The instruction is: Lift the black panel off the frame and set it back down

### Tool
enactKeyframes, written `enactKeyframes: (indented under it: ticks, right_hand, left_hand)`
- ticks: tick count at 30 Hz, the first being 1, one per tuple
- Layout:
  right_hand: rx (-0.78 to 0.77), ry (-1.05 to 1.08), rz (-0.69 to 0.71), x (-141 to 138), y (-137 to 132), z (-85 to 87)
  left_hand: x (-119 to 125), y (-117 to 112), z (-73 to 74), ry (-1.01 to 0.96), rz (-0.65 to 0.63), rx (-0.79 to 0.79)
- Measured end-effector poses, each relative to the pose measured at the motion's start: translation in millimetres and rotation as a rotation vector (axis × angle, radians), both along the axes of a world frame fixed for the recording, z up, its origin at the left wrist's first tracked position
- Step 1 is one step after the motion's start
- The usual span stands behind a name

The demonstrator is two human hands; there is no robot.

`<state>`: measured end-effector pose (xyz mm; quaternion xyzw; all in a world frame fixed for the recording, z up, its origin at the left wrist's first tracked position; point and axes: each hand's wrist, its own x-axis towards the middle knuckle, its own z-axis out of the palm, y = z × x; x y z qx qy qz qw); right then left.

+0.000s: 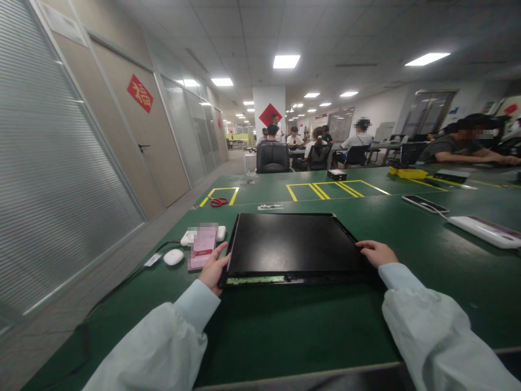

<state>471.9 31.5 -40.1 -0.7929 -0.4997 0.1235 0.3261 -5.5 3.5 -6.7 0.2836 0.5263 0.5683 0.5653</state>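
Note:
A black flat screen panel lies face up in front of me, with a dark frame around it. Along its near edge a green circuit strip is exposed. My left hand grips the panel's left side, thumb on top and the other fingers partly hidden beneath. At the right edge, my right hand pinches the frame between thumb and fingers. Whether the panel rests fully on the green table or is slightly raised, I cannot tell.
Left of the panel are a phone, a white rounded case and a black cable. Red-handled scissors lie farther back. To the right are a dark phone, a white device and a yellow tray. Several people sit beyond.

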Motion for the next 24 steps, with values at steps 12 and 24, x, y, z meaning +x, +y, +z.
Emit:
enactKeyframes:
  ticks: [12, 24]
  right_hand:
    - [-0.029, 0.018, 0.006, -2, -3, 4.5]
    - [-0.023, 0.014, 0.02, 3, 1, -1.7]
  left_hand:
    - [7, -4, 9.4, -0.021, -0.035, 0.054]
    - [10, -14, 18.9, -0.07, -0.143, 0.18]
